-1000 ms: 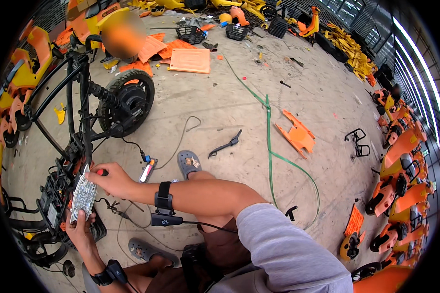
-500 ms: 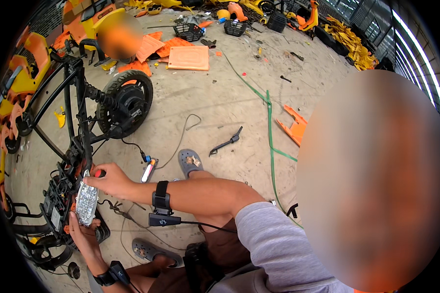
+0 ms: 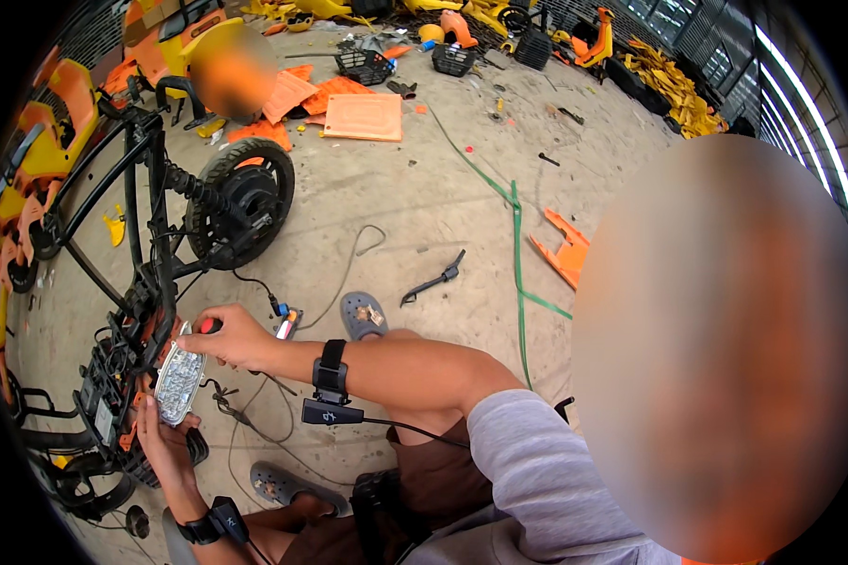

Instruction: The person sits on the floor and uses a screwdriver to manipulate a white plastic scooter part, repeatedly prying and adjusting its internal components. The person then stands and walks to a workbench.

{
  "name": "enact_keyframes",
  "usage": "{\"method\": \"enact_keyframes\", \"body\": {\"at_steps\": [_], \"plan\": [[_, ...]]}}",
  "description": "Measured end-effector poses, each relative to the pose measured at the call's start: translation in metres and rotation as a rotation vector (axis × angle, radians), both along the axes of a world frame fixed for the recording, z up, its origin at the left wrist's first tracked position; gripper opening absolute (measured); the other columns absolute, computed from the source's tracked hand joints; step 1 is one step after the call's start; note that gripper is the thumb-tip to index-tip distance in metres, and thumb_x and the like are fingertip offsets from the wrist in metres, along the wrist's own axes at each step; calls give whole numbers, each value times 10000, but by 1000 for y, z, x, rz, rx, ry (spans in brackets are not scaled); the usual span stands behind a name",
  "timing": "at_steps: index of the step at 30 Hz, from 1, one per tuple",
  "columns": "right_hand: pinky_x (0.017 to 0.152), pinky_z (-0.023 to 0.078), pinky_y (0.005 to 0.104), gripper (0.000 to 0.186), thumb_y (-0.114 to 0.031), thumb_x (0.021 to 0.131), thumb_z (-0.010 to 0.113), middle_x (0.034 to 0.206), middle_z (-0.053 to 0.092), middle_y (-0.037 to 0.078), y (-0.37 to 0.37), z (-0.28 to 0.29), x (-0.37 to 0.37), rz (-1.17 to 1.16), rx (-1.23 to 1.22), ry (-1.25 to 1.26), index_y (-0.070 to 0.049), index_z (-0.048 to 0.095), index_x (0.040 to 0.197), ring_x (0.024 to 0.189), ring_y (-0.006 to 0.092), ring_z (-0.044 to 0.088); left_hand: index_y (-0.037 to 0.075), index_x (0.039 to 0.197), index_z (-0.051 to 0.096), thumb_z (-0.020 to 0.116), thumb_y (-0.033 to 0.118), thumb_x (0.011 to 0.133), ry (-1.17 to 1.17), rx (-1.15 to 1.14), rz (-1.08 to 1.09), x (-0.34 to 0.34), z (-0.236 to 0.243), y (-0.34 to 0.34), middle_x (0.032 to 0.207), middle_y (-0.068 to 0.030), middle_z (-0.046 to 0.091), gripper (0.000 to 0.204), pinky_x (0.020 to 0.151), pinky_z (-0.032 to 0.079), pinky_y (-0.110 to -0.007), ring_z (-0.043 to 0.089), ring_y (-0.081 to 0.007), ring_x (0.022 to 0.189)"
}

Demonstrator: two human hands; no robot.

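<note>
Concrete floor of a workshop spreads out, littered with orange and yellow plastic panels far beyond the black bike frame. That stripped frame stands at the left, its rear wheel on the side away from the person. A green hose runs across the floor well to the right of the frame, and a black kickstand part lies between hose and wheel. A grey sandal sits near the frame's lower end.

Against the frame's lower section, an oval silver lamp unit studded with small lenses is held. The left hand cups it from below, fingers curled round its lower edge. The right hand is closed round a red-handled screwdriver at the lamp's upper end, just beside the frame. Whether the tip touches the lamp cannot be told. Black straps sit on both wrists.
</note>
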State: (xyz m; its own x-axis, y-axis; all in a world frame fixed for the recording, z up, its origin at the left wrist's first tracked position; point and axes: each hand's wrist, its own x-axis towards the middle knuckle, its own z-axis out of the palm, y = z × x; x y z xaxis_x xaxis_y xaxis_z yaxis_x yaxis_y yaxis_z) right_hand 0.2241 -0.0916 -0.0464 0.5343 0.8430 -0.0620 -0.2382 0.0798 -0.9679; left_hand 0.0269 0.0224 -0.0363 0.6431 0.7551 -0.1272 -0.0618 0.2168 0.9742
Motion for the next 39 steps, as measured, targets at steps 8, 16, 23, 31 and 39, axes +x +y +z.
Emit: {"method": "enact_keyframes", "body": {"at_steps": [8,16,23,31,39], "plan": [[390,305,228,368,-398,826,756,565,494,-33,16,-4,-10,140,-190,39,-53,629,851,466,50,434,66,1237,545,476,387,986,-16,-103,-17,-17,-10,17,1116,-94,625,413,647,582,-370,636,-209,960],[458,419,248,299,-312,923,653,644,526,26,4,1,-17,250,-155,11,-31,551,900,510,109,515,-7,1143,525,681,255,908,10,-80,-100,-31,14,11,916,-129,657,385,568,565,-297,679,-208,649],[462,423,252,373,-376,887,693,631,529,27,15,0,-19,329,-155,20,-32,551,911,506,117,513,-6,1118,516,714,233,880,-43,53,-93,-45,11,9,884,-91,654,392,549,546,-267,667,-159,627],[457,422,246,269,-255,892,698,629,551,21,18,4,-22,333,-215,-38,-19,578,941,493,115,521,-6,1112,496,677,279,911,-110,-247,-74,-44,2,23,895,-117,656,393,532,539,-286,666,-182,616],[446,393,238,285,-310,931,644,594,539,14,16,15,-26,120,-241,-66,-49,586,831,476,96,490,-20,1154,457,711,150,878,-14,-40,-130,-32,12,6,921,-139,652,412,577,554,-278,680,-189,659]]}}
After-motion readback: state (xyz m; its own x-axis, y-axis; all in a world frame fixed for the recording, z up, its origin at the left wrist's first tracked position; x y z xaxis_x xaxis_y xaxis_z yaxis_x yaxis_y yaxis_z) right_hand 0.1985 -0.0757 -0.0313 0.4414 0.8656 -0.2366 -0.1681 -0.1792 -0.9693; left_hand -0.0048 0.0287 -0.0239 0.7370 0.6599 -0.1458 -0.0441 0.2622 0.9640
